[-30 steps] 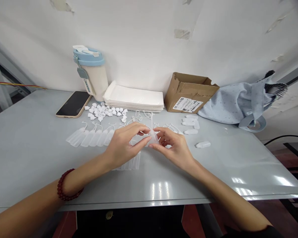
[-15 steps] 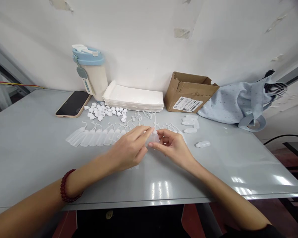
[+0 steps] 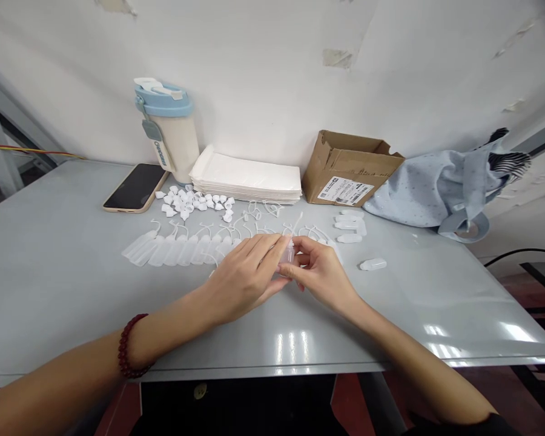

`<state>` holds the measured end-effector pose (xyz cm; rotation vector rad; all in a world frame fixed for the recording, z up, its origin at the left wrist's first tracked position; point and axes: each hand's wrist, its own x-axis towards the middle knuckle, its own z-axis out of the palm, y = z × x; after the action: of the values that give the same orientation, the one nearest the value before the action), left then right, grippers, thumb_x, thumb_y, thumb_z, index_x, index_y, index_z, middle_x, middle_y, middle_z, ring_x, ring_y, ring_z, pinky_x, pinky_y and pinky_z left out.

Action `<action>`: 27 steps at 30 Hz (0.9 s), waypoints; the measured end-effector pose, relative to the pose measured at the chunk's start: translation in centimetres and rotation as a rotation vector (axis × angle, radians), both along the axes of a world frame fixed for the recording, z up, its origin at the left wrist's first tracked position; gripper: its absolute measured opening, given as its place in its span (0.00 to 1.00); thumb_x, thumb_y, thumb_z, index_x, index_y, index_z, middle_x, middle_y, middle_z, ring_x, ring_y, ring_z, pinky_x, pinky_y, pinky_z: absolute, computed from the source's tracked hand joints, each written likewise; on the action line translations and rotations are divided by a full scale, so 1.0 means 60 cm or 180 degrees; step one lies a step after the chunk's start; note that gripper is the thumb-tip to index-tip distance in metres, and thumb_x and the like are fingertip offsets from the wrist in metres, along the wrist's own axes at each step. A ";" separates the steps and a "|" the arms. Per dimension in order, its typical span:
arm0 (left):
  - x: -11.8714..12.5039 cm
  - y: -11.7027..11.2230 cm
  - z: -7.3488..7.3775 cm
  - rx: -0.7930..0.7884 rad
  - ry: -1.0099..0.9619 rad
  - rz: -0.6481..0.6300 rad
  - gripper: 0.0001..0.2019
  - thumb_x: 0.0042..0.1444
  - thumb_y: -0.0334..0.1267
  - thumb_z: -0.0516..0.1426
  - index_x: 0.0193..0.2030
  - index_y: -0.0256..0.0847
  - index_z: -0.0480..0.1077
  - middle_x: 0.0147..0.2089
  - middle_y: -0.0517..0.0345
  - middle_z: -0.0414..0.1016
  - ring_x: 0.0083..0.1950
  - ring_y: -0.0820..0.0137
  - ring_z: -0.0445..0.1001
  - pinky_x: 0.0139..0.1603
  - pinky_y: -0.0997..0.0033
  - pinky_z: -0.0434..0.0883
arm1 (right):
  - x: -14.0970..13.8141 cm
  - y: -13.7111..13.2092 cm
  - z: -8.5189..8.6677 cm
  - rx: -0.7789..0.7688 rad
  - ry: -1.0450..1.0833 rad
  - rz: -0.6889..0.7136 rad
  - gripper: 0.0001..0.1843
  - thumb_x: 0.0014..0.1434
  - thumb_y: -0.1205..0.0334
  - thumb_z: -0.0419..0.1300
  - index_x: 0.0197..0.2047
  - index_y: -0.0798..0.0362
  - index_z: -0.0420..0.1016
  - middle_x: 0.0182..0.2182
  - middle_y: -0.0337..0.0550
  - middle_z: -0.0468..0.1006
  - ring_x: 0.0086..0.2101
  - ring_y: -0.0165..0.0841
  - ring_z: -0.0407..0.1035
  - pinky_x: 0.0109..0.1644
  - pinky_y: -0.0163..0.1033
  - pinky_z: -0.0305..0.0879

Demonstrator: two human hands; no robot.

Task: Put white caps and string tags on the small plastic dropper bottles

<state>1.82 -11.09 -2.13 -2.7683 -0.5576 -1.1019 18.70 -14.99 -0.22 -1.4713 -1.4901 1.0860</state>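
Observation:
Between my hands is a small translucent plastic bottle point(image 3: 289, 254), with a thin white tube or strap point(image 3: 298, 223) sticking up slantwise from its top. My right hand point(image 3: 320, 266) grips its right side between thumb and fingers. My left hand point(image 3: 254, 269) closes on it from the left, fingertips at its neck and thumb near its lower part; the fingers partly hide the bottle. Behind the left hand, a row of flat translucent bottles point(image 3: 168, 249) with looped straps lies on the grey table point(image 3: 72, 290). Small white caps point(image 3: 184, 203) lie scattered farther back.
Several small translucent tubes point(image 3: 373, 264) lie at the right. Along the wall stand a tumbler point(image 3: 177, 139), a stack of white envelopes point(image 3: 249, 175), a cardboard box point(image 3: 345, 163) and a light blue cloth bag point(image 3: 422, 188). A phone point(image 3: 136, 188) lies at the left.
My left hand has moved slightly right and lies further over the bottle. The tube on top, upright before, now leans to the right. My right hand keeps its grip.

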 end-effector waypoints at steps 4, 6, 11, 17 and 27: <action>0.000 0.001 0.000 -0.0166 -0.0025 -0.0055 0.22 0.60 0.34 0.57 0.57 0.26 0.59 0.48 0.36 0.72 0.48 0.55 0.73 0.45 0.56 0.76 | 0.000 0.000 -0.004 0.0180 -0.0207 0.0057 0.21 0.49 0.50 0.67 0.41 0.55 0.72 0.23 0.34 0.68 0.21 0.27 0.62 0.22 0.34 0.58; 0.000 0.001 -0.001 -0.0300 -0.0113 -0.0101 0.22 0.59 0.33 0.58 0.57 0.27 0.59 0.48 0.37 0.72 0.49 0.56 0.73 0.47 0.57 0.75 | 0.000 -0.001 -0.003 0.0210 -0.0228 0.0062 0.21 0.50 0.51 0.67 0.41 0.55 0.72 0.23 0.35 0.68 0.22 0.27 0.62 0.23 0.34 0.59; -0.002 0.006 -0.002 -0.0689 -0.0401 -0.0230 0.22 0.58 0.34 0.60 0.57 0.31 0.60 0.50 0.41 0.72 0.51 0.61 0.71 0.51 0.60 0.73 | 0.005 -0.001 0.006 0.0183 0.0126 0.0125 0.17 0.56 0.50 0.62 0.42 0.56 0.72 0.26 0.37 0.70 0.25 0.27 0.65 0.27 0.34 0.64; -0.004 0.011 0.001 -0.0942 -0.0477 -0.0261 0.24 0.55 0.37 0.62 0.56 0.32 0.61 0.51 0.43 0.71 0.53 0.62 0.69 0.54 0.60 0.70 | 0.014 0.001 0.012 0.0288 0.0583 0.0300 0.17 0.66 0.54 0.50 0.36 0.55 0.75 0.26 0.38 0.70 0.27 0.28 0.67 0.30 0.34 0.66; -0.011 0.017 0.007 -0.0968 -0.0285 -0.0191 0.23 0.53 0.40 0.63 0.52 0.34 0.61 0.49 0.44 0.70 0.50 0.60 0.68 0.50 0.58 0.70 | 0.017 0.001 0.010 0.0203 0.0367 0.0176 0.15 0.63 0.54 0.55 0.33 0.54 0.75 0.25 0.38 0.73 0.26 0.26 0.67 0.31 0.34 0.65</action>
<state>1.17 -10.07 -1.73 -3.0207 -0.7113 -1.2543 19.74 -14.92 0.36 -1.3088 -1.4783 1.1265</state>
